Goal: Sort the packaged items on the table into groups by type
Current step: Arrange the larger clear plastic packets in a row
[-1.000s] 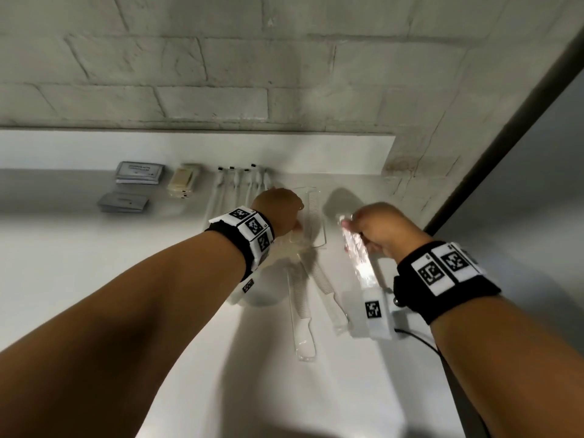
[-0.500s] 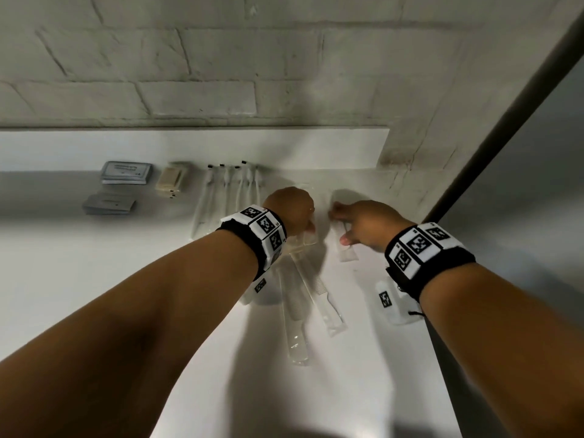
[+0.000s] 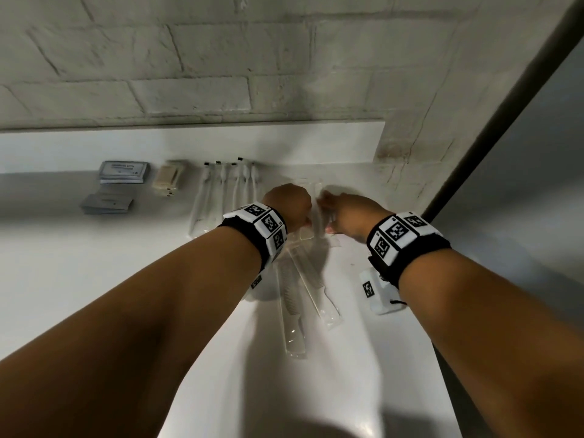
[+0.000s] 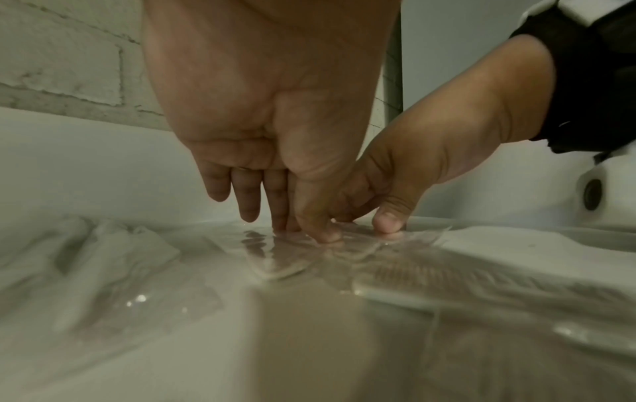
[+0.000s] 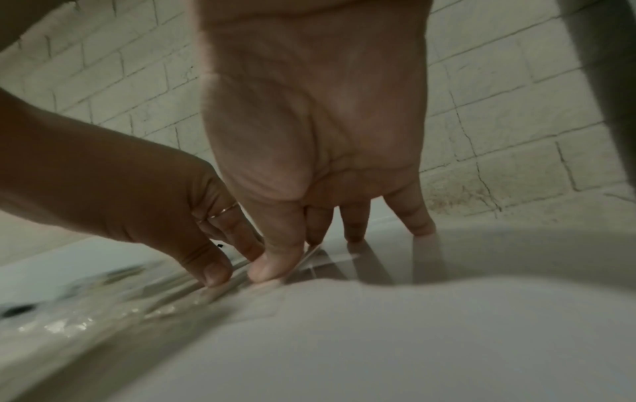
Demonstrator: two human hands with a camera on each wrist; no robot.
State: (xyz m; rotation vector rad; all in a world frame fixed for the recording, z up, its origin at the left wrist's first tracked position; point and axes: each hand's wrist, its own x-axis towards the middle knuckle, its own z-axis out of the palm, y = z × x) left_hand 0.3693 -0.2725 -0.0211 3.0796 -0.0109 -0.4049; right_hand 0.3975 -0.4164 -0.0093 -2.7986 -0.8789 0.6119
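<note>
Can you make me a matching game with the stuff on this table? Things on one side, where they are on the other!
Things:
1. grey packets
2. beige packet
3. toothbrushes
4. loose combs

Places:
A. between the two forearms
B. far left by the wall
C. just left of the left hand
D. between the grey packets and the toothbrushes

Pairs: 1-B, 2-D, 3-C, 4-A

table [image 3: 94,263]: white
wall [image 3: 189,58]: pale grey brick
wristbands [image 3: 407,241]: black – white tags, black square codes
boxes [image 3: 123,172]: grey
combs [image 3: 290,311]: clear wrap

Whitewashed brick wall [image 3: 196,58], white table [image 3: 79,279]
</note>
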